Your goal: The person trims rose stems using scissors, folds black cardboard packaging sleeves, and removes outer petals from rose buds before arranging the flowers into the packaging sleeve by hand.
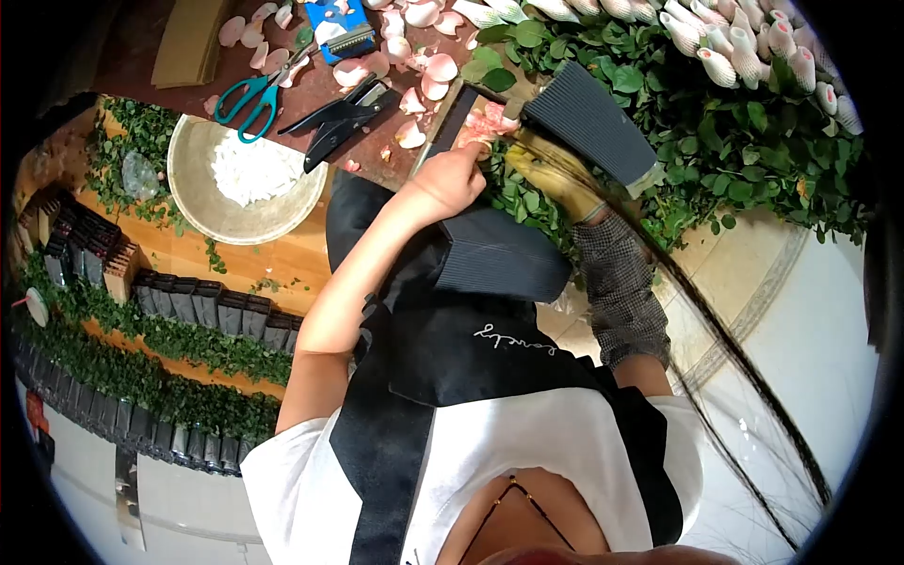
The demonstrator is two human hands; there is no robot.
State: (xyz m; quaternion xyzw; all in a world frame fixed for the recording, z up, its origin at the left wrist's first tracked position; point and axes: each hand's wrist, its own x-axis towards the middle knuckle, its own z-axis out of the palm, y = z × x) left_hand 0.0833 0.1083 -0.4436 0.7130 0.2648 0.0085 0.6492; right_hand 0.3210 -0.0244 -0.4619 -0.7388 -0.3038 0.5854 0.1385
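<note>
My bare left hand has its fingers curled closed against a pale pink rose at the table edge; the fingertips are partly hidden. My right hand, in a yellow glove with a checked sleeve, closes around the rose just below its head, with green leaves hanging beneath. Dark ribbed cardboard stands beyond the glove, and another ribbed dark piece lies over my lap. A black stapler and teal-handled scissors rest on the table to the left of my hands.
Loose petals litter the brown table around a blue box. A bowl holds white pieces. Roses in white netting lie at right above foliage. Dark-wrapped bundles line the left. Long dark hair strands cross the right side.
</note>
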